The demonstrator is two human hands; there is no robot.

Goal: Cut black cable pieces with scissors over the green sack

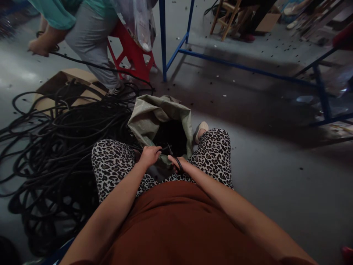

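My left hand is closed over the near left rim of an open woven sack, on what looks like a black rubber cord; a short dark end shows past my fingertips. My right hand is wrapped around the black handles of a pair of scissors. Their thin blades point up and left over the sack's mouth, close to the cord end. Dark contents fill the shadowed inside of the sack, too dim to make out. It stands between my knees.
Left of me lies a large tangle of black cords, partly over an open cardboard box. Beyond, another person's hand holds one cord near a red stool. A blue metal frame stands ahead; small dark bits dot the floor.
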